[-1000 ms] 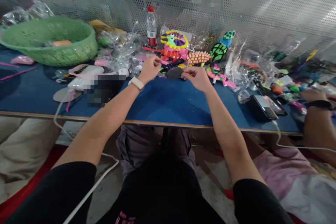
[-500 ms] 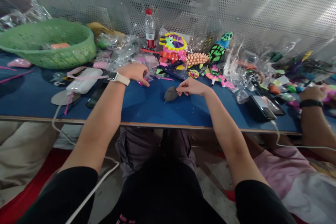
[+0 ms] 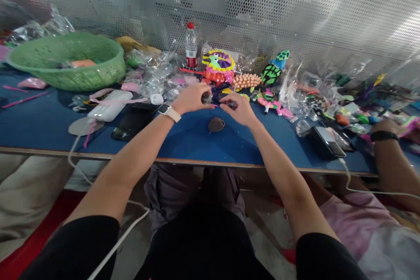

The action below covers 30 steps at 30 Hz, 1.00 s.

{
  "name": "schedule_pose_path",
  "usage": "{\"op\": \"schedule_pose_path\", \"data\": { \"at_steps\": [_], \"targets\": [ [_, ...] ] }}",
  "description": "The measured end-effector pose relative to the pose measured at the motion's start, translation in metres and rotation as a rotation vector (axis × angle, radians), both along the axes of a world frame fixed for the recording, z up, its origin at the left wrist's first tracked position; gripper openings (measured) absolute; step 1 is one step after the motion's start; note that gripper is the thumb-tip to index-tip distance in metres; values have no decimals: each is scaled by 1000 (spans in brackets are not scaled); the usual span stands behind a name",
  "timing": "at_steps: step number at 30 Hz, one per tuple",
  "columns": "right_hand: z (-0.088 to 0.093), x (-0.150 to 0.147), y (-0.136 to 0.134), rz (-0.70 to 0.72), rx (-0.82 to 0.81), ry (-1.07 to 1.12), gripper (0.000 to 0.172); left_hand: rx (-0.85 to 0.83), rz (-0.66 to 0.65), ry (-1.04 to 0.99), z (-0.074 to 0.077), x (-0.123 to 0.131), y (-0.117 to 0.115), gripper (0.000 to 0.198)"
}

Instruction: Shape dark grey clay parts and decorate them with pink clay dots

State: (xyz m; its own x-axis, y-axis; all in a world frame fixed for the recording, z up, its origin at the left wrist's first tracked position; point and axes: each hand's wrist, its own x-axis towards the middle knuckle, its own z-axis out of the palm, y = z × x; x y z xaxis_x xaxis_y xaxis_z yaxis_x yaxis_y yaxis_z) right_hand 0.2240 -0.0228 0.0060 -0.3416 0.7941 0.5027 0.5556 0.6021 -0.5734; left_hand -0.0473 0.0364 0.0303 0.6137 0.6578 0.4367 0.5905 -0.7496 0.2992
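Note:
A dark grey oval piece (image 3: 216,124) lies alone on the blue table (image 3: 197,140), just below my hands. My left hand (image 3: 191,97), with a white watch on the wrist, and my right hand (image 3: 238,107) meet above it, fingertips pinched on a small dark blue piece (image 3: 215,99) held between them. Just beyond the hands lies a row of bright clay-like figures: a yellow and purple round one (image 3: 218,59), a spiky orange one (image 3: 246,81), a green turtle (image 3: 271,73) and a pink and green one (image 3: 271,98).
A green basket (image 3: 68,61) stands at the back left, a bottle with a red cap (image 3: 190,45) by the perforated wall. Crumpled plastic bags, a white case (image 3: 110,105) and a black phone (image 3: 131,120) lie left. Another person's arm (image 3: 387,157) rests at the right near a black device (image 3: 323,142).
My right hand let go of the grey piece, which now lies on the table. My left hand came back from the left, and both hands now pinch a small dark piece together.

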Motion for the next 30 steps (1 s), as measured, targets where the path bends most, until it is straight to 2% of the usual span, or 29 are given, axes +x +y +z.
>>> {"op": "schedule_pose_path", "data": {
  "at_steps": [3,6,9,13,16,19,23,28,30],
  "targets": [
    [-5,-8,0,61,95,19,18,-51,-9,-40,-7,20,-16,42],
    [-5,-12,-2,31,98,61,17,-96,10,-90,-12,28,-26,43],
    [-2,-14,-7,-14,21,101,16,-109,20,-127,-15,30,-28,45],
    [1,-19,-12,-64,-134,197,24,-106,34,-146,-19,33,-29,50],
    [1,-19,-12,-33,-237,255,35,-91,33,-176,-21,35,-31,53],
    [-2,-19,-9,19,-260,283,40,-77,35,-193,-21,37,-35,55],
    [-6,-20,-6,-3,-242,310,32,-77,57,-173,-22,40,-36,55],
    [-8,-20,-3,-126,-188,342,21,-76,0,-164,-27,38,-28,71],
    [-7,-18,-2,-163,-174,346,22,-72,-2,-156,-29,36,-23,61]
  ]
}}
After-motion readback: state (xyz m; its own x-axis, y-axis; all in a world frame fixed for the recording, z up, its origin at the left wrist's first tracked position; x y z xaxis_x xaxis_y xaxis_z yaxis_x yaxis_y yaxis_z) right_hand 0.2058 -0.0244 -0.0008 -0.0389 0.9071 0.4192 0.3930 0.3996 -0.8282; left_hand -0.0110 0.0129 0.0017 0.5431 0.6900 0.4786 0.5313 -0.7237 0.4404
